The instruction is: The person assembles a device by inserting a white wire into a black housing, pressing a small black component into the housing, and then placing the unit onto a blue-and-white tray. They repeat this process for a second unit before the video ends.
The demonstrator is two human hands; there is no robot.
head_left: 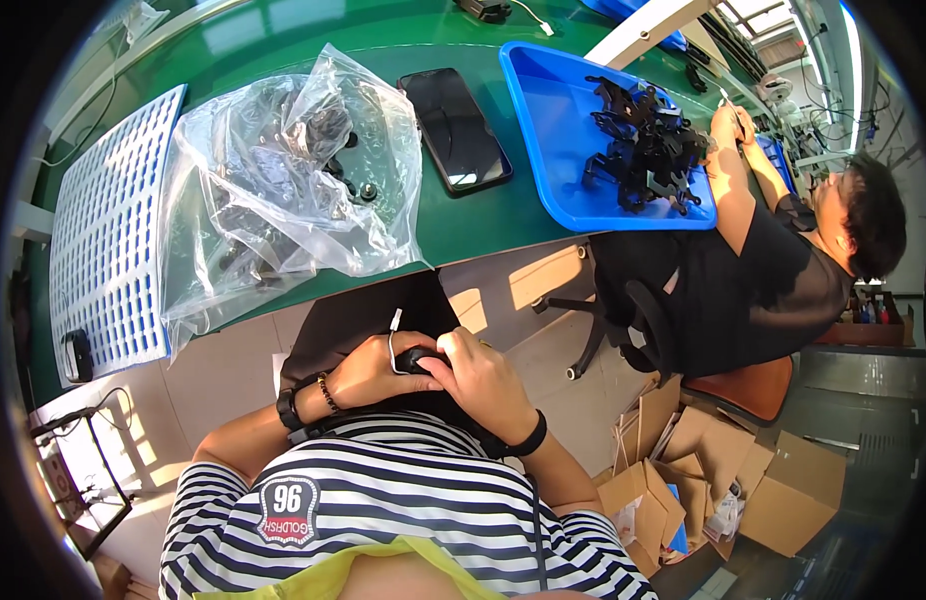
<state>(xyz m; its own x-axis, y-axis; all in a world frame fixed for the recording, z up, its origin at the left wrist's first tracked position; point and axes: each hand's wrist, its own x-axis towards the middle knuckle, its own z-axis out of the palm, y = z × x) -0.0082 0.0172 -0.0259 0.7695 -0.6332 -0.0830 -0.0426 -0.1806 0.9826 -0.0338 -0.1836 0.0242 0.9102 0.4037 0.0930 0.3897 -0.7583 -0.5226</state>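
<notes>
Both my hands meet in front of my body, above my lap and below the table edge. Between them is a small black rounded part (415, 360) with a white cable (394, 330) that ends in a white plug. My left hand (368, 372) wraps round the part from the left. From the right, my right hand (480, 378) pinches it with the thumb and fingers. My fingers cover most of the part, so its exact kind cannot be made out. On the table ahead lies a clear plastic bag (283, 190) with small black parts in it.
A white slotted tray (113, 230) with a small black object (78, 355) lies at the left. A smartphone (455, 130) separates the bag from a blue bin (543, 150) of black brackets (648, 150). Right are a seated co-worker (773, 270) and cardboard boxes (793, 490).
</notes>
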